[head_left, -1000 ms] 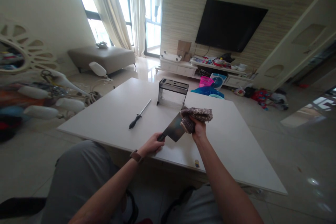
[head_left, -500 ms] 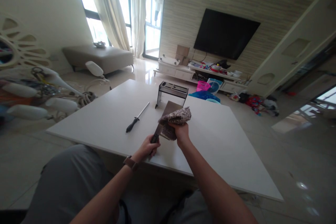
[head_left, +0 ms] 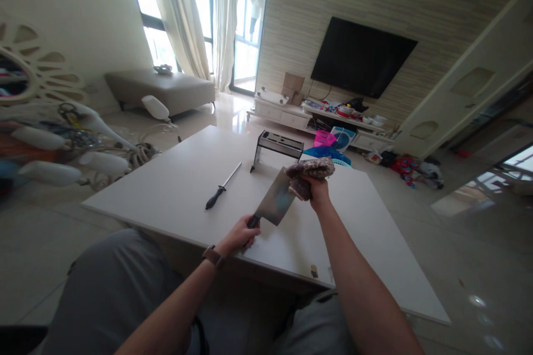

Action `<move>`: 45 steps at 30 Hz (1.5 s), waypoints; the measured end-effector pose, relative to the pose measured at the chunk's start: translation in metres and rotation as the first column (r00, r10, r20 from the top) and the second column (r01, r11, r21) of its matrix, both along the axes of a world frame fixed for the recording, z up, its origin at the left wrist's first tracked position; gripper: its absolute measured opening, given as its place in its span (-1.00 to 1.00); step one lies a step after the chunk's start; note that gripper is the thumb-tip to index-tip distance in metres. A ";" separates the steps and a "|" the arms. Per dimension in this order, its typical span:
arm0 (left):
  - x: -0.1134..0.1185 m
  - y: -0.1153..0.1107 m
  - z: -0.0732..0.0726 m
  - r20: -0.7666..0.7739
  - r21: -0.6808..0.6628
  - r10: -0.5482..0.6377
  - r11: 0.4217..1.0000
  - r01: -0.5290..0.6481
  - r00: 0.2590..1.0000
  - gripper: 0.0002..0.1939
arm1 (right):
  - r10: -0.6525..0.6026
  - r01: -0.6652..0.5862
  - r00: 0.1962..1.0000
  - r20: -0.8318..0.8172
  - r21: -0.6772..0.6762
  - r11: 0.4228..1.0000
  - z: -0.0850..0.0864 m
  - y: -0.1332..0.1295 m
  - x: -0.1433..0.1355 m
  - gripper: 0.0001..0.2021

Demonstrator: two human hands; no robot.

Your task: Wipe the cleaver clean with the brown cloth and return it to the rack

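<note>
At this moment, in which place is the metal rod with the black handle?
In the head view, the metal rod lies on the white table, left of the stand and of the cleaver that the left hand grips.

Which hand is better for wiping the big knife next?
Probably the right hand: it holds the bunched, fuzzy cloth at the far end of the cleaver, while the left hand is busy holding the black handle.

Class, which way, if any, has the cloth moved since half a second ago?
Yes: the cloth has moved right, farther from the black-handled rod.
</note>
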State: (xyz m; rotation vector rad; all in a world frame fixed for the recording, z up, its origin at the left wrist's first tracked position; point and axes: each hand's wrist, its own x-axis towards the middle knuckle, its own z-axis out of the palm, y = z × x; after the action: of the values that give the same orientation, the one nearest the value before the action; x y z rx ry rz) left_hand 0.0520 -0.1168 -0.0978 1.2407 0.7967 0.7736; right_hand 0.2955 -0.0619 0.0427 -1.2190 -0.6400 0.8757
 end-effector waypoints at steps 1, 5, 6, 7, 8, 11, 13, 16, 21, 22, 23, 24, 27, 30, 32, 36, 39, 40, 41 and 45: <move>-0.001 0.000 0.001 -0.014 0.014 -0.013 1.000 0.013 1.000 -0.84 | 0.057 -0.057 0.998 0.004 -0.002 0.998 0.003 -0.005 0.008 -0.65; -0.001 -0.004 0.004 -0.094 0.092 -0.060 0.993 0.068 0.994 -0.87 | 0.306 -0.305 0.920 0.243 -0.044 0.951 0.009 -0.031 0.035 -0.52; 0.000 -0.005 0.005 -0.122 0.111 -0.070 0.990 0.084 0.990 -0.88 | 0.341 -0.338 0.873 0.349 -0.072 0.938 0.009 -0.037 0.040 -0.50; 0.000 -0.006 0.005 -0.147 0.127 -0.079 0.987 0.098 0.986 -0.89 | 0.361 -0.354 0.822 0.440 -0.103 0.930 0.009 -0.043 0.044 -0.49; 0.000 -0.007 0.006 -0.165 0.138 -0.085 0.984 0.108 0.983 -0.90 | 0.371 -0.356 0.780 0.503 -0.130 0.925 0.009 -0.047 0.047 -0.50; 0.000 -0.009 0.007 -0.173 0.151 -0.083 0.982 0.110 0.981 -0.91 | 0.371 -0.342 0.742 0.559 -0.160 0.926 0.008 -0.053 0.048 -0.53; 0.000 -0.009 0.008 -0.155 0.152 -0.070 0.984 0.093 0.985 -0.89 | 0.334 -0.305 0.767 0.548 -0.147 0.941 0.007 -0.053 0.044 -0.53; 0.002 -0.009 0.010 -0.112 0.134 -0.054 0.989 0.069 0.992 -0.86 | 0.235 -0.212 0.836 0.496 -0.102 0.972 0.003 -0.048 0.034 -0.52; 0.005 -0.009 0.011 -0.044 0.083 -0.038 0.996 0.042 0.998 -0.84 | 0.014 -0.027 0.985 0.171 0.073 0.997 -0.005 -0.039 0.010 -0.56; 0.005 -0.008 0.010 -0.036 0.075 -0.034 0.996 0.037 0.999 -0.84 | -0.014 0.007 0.996 0.088 0.081 0.997 -0.006 -0.038 0.004 -0.57; 0.004 -0.008 0.009 -0.029 0.068 -0.031 0.997 0.033 0.999 -0.83 | -0.026 0.024 0.999 0.029 0.074 0.997 -0.007 -0.038 -0.002 -0.58; 0.004 -0.007 0.008 -0.021 0.061 -0.027 0.998 0.028 0.999 -0.83 | -0.025 0.025 1.000 -0.002 0.063 0.998 -0.009 -0.038 -0.008 -0.57; 0.000 -0.005 0.004 0.021 0.031 0.003 1.000 -0.003 1.000 -0.83 | 0.027 -0.028 0.999 0.017 0.047 0.999 -0.012 -0.041 -0.025 -0.53; -0.001 -0.006 0.003 0.069 -0.015 0.065 0.998 -0.064 0.996 -0.82 | 0.083 -0.086 0.994 0.077 0.034 0.996 -0.018 -0.046 -0.042 -0.51; -0.001 -0.006 0.002 0.091 -0.038 0.094 0.995 -0.091 0.991 -0.80 | 0.120 -0.122 0.986 0.117 0.009 0.993 -0.024 -0.049 -0.053 -0.51; 0.001 -0.006 -0.001 0.107 -0.054 0.127 0.991 -0.122 0.986 -0.75 | 0.134 -0.123 0.977 0.168 -0.072 0.990 -0.035 -0.051 -0.074 -0.50; 0.001 -0.005 -0.005 0.115 -0.057 0.148 0.988 -0.142 0.982 -0.75 | 0.120 -0.104 0.976 0.180 -0.095 0.990 -0.040 -0.052 -0.082 -0.47; 0.001 -0.005 -0.005 0.116 -0.057 0.152 0.988 -0.147 0.982 -0.75 | 0.126 -0.110 0.976 0.179 -0.100 0.989 -0.041 -0.052 -0.083 -0.47; 0.001 -0.005 -0.006 0.115 -0.057 0.157 0.987 -0.152 0.981 -0.75 | 0.139 -0.121 0.974 0.179 -0.105 0.987 -0.041 -0.053 -0.083 -0.48; 0.001 -0.006 -0.004 0.102 -0.054 0.167 0.985 -0.162 0.981 -0.74 | 0.152 -0.133 0.971 0.184 -0.111 0.985 -0.040 -0.055 -0.082 -0.50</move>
State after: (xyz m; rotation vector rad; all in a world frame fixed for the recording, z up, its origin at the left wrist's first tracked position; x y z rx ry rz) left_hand 0.0532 -0.1227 -0.1018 1.0930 0.8323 0.9433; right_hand 0.2139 -0.1167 0.0029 -1.3696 -0.8574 0.9247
